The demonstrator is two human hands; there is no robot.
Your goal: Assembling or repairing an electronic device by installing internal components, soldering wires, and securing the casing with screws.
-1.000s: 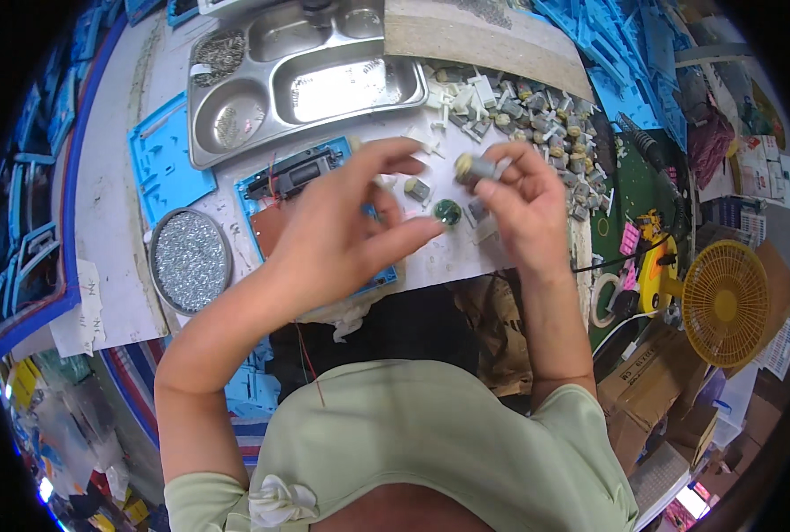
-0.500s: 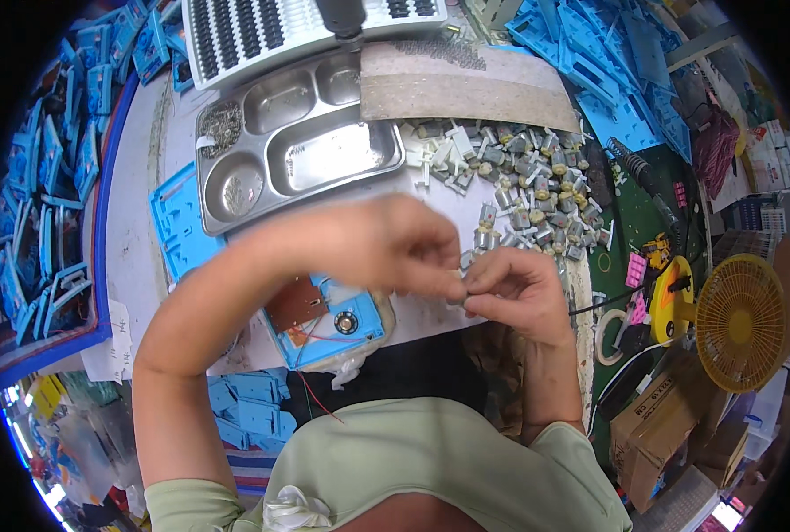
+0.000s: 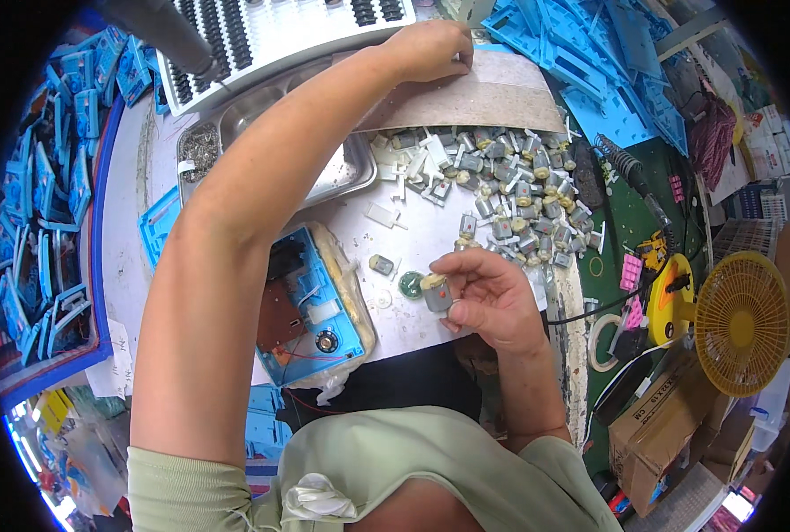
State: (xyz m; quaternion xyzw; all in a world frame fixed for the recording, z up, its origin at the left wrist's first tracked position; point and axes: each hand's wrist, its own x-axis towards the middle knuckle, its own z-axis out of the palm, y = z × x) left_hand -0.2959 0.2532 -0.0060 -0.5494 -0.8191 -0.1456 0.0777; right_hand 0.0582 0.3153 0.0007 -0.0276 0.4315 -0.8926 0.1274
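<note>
My right hand (image 3: 494, 300) holds a small grey motor (image 3: 437, 294) with a yellowish end between thumb and fingers, above the white work surface. Stretched far across, my left hand (image 3: 432, 51) is down on the beige board (image 3: 492, 102), its fingers bent together; whatever they pinch is hidden. Below the left forearm lies an opened blue plastic casing (image 3: 337, 306) with a brown plate, wires and a round metal part. A loose motor (image 3: 381, 264), a green round piece (image 3: 410, 284) and a white plastic part (image 3: 383, 215) lie between the casing and the right hand.
A heap of motors (image 3: 524, 191) with white parts covers the surface beyond my right hand. My left arm crosses a steel compartment tray (image 3: 359, 173). A dark tool (image 3: 169, 40) hangs at upper left. Blue casings (image 3: 581, 62) are piled far right; a yellow fan (image 3: 739, 324) stands right.
My left hand has left my right hand and reached far forward onto the board. The right hand has turned, now showing the motor. The hanging tool appears further left.
</note>
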